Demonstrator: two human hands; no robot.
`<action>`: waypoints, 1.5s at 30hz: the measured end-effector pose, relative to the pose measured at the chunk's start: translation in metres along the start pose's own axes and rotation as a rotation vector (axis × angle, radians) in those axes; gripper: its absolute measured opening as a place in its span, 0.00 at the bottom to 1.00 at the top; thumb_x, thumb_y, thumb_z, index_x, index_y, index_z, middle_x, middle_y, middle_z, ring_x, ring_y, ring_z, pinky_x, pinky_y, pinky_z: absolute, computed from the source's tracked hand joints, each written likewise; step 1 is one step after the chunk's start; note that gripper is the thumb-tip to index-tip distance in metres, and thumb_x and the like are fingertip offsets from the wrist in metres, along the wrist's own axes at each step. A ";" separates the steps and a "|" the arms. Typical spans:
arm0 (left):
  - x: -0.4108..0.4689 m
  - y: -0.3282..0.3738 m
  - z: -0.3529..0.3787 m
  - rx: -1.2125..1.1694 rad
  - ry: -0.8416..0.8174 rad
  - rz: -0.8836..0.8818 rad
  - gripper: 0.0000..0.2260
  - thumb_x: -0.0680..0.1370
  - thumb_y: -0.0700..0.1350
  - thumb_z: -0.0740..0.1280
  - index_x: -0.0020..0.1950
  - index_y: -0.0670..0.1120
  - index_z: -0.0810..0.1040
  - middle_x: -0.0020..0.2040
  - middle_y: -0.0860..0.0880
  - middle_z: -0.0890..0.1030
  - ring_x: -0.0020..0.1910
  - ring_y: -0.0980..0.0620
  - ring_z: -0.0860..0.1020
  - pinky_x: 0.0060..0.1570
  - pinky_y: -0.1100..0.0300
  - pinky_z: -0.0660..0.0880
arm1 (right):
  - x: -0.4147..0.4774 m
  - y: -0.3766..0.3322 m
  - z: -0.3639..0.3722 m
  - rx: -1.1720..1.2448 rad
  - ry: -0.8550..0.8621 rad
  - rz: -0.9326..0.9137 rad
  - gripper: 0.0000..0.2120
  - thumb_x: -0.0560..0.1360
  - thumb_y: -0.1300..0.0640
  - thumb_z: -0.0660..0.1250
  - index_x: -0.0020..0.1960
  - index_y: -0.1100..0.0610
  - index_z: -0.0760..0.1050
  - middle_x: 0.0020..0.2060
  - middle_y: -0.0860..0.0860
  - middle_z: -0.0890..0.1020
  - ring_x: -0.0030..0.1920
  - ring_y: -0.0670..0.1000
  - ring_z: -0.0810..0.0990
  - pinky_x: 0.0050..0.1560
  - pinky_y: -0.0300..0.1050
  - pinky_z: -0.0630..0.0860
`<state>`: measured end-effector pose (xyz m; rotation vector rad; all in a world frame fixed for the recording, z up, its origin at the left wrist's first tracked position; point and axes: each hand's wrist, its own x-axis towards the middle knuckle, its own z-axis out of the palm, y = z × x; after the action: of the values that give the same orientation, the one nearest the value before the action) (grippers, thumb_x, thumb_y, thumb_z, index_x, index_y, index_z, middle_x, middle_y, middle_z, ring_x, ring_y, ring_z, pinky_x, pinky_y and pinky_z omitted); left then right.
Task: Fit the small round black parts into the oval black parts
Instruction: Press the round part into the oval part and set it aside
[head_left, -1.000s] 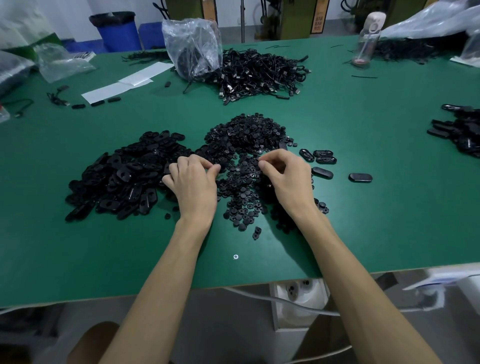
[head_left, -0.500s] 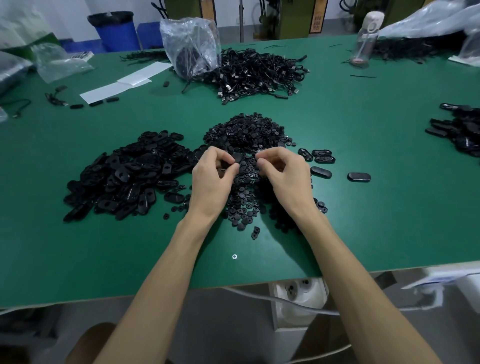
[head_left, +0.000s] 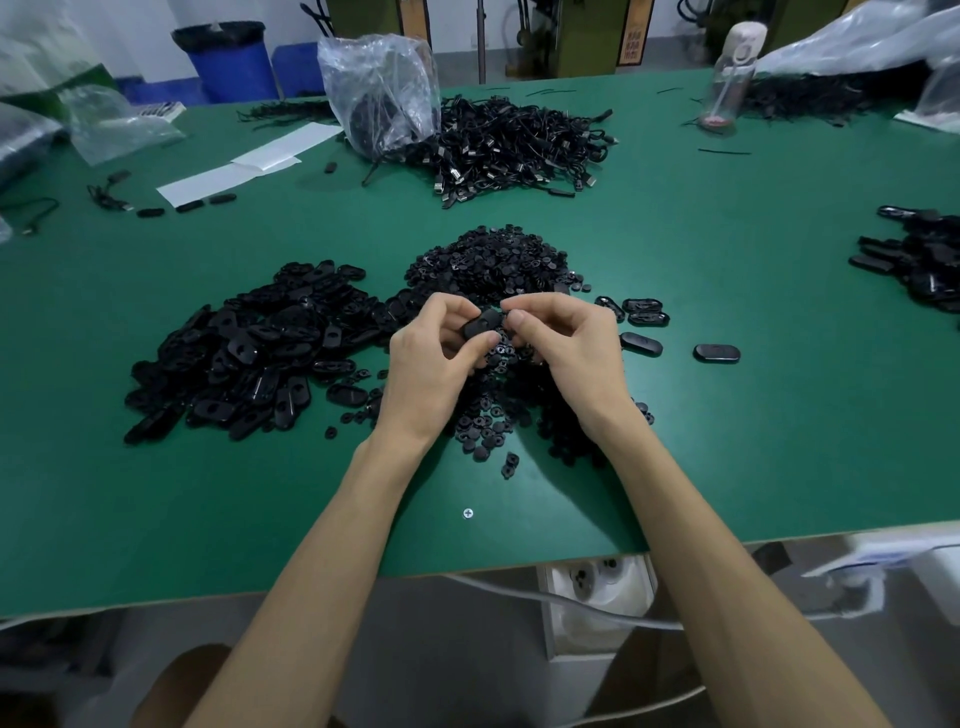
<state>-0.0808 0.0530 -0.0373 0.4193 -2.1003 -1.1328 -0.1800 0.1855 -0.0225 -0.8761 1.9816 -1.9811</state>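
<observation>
A heap of oval black parts (head_left: 249, 353) lies on the green table (head_left: 727, 441) to the left. A heap of small round black parts (head_left: 493, 265) lies in the middle and runs under my hands. My left hand (head_left: 431, 364) holds one oval black part (head_left: 480, 326) between thumb and fingers, a little above the round heap. My right hand (head_left: 566, 343) meets it from the right, with its fingertips pinched at the end of that oval part. What those fingertips pinch is too small and too hidden to tell. Several single oval parts (head_left: 641, 343) lie just right of my hands.
A pile of black cables (head_left: 514, 145) and a clear plastic bag (head_left: 379, 88) stand at the back. A further pile of black parts (head_left: 919, 260) lies at the right edge. A water bottle (head_left: 732, 73) stands at the back right, white paper strips (head_left: 249, 166) at the back left.
My left hand came off the oval heap with an oval part and moved right and up. My right hand rose from the round heap, and both hands now meet above it.
</observation>
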 end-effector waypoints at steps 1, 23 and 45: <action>0.000 0.000 0.000 -0.002 -0.004 0.003 0.11 0.77 0.44 0.77 0.55 0.49 0.77 0.44 0.50 0.84 0.39 0.53 0.84 0.44 0.55 0.83 | 0.000 0.000 0.000 0.007 -0.009 -0.002 0.06 0.78 0.63 0.72 0.54 0.57 0.86 0.41 0.55 0.87 0.39 0.47 0.81 0.40 0.38 0.77; 0.000 0.001 -0.001 0.000 0.031 0.038 0.10 0.76 0.45 0.78 0.56 0.51 0.82 0.47 0.53 0.85 0.45 0.51 0.84 0.51 0.48 0.82 | 0.000 0.001 0.001 0.093 -0.069 0.025 0.07 0.78 0.63 0.73 0.55 0.56 0.85 0.41 0.51 0.88 0.40 0.45 0.83 0.39 0.34 0.75; 0.000 0.004 -0.003 0.076 0.041 0.058 0.12 0.73 0.49 0.80 0.53 0.52 0.82 0.47 0.60 0.83 0.45 0.60 0.81 0.46 0.71 0.74 | 0.001 0.001 0.001 0.110 0.006 0.040 0.02 0.76 0.63 0.76 0.49 0.58 0.85 0.38 0.49 0.85 0.38 0.42 0.81 0.41 0.33 0.75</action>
<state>-0.0783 0.0536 -0.0333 0.4108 -2.1112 -1.0062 -0.1803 0.1846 -0.0231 -0.7996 1.8581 -2.0502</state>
